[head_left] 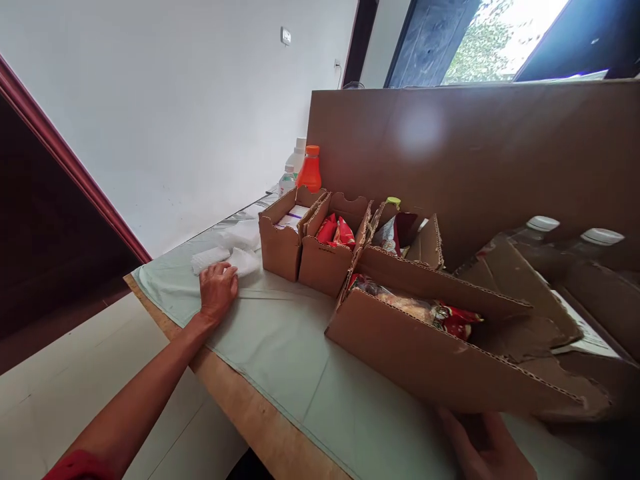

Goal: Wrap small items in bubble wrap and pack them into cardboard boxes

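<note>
A person's left hand (218,291) lies palm down at nine o'clock on the cloth-covered desk (280,347). Its fingers are loosely spread and grip nothing, the tips touching white packets (227,257) and apparently bracing the reach. The right hand (487,445), at five o'clock, sits under the near corner of a long cardboard tray (425,357), seemingly propping its tilt. Shadow hides whether the fingers are closed on it. Red snack packets (453,319) lie inside the tray. At eleven o'clock from it, small open boxes (283,243) stand side by side, touching, each apparently keeping one kind of goods apart. An orange bottle (310,170) stands at twelve o'clock behind them, against a tall cardboard sheet (475,153) that walls off the desk's far edge.
</note>
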Demonstrator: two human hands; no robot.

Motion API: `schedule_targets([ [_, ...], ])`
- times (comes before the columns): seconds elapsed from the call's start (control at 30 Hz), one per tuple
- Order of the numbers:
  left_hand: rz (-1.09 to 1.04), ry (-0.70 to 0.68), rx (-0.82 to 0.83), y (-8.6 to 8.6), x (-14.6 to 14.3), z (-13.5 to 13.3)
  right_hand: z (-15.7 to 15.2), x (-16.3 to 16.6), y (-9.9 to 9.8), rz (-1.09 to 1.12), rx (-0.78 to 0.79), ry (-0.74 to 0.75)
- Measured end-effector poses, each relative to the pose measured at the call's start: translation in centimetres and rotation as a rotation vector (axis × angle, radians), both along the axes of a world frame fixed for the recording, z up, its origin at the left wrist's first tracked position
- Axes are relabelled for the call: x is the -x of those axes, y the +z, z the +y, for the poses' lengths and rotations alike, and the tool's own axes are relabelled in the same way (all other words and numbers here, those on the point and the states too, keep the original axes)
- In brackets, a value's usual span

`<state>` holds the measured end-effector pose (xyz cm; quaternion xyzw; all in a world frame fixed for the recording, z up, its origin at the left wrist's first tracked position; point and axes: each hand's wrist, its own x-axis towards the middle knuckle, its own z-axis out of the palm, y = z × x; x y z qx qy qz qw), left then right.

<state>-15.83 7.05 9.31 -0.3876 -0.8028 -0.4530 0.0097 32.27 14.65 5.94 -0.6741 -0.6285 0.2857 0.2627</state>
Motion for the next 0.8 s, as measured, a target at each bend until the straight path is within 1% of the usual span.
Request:
schedule_targets([
  [0.1, -0.077, -0.022, -0.134, 1.5, -3.0, -3.2, -0.1, 0.7, 0.6, 0.003, -0.042, 0.042],
  [0.2, -0.224, -0.103, -0.217, 2.5, -6.6, -6.8, -0.2, 0.5, 1.2, 0.035, -0.107, 0.111],
  [0.23, -0.337, -0.15, -0.243, 2.5, -7.9, -7.7, -0.5, 0.1, 1.4, 0.033, -0.134, 0.116],
  [0.27, -0.501, -0.207, -0.273, 2.4, -9.1, -8.5, -1.0, -0.5, 1.6, 0.017, -0.168, 0.103],
  [0.37, -1.146, -0.39, -0.334, 1.7, -12.8, -9.5, -4.4, -2.2, 2.2, -0.021, -0.267, 0.029],
  [0.4, -1.325, -0.444, -0.325, 1.4, -13.9, -9.5, -6.0, -2.5, 2.3, 0.005, -0.255, 0.048],
  [0.43, -1.447, -0.499, -0.294, 1.2, -15.1, -9.4, -7.8, -2.4, 2.4, 0.063, -0.209, 0.096],
  [0.53, -1.696, -0.651, -0.157, 0.7, -18.7, -8.8, -12.3, -0.4, 2.5, 0.354, -0.006, 0.302],
  [0.6, -1.833, -0.721, -0.056, 0.6, -21.1, -8.6, -14.1, 1.6, 2.6, 0.583, 0.083, 0.38],
  [0.67, -1.954, -0.762, 0.02, 0.6, -23.2, -8.5, -14.9, 3.1, 2.9, 0.818, 0.145, 0.384],
  [0.73, -2.05, -0.801, 0.064, 0.4, -25.0, -8.5, -15.2, 3.9, 3.5, 0.991, 0.175, 0.342],
  [0.77, -2.088, -0.823, 0.079, 0.3, -25.9, -8.6, -15.4, 4.0, 3.8, 1.013, 0.176, 0.307],
  [0.8, -2.117, -0.849, 0.092, 0.1, -26.6, -8.8, -15.6, 4.1, 4.2, 0.984, 0.165, 0.265],
])
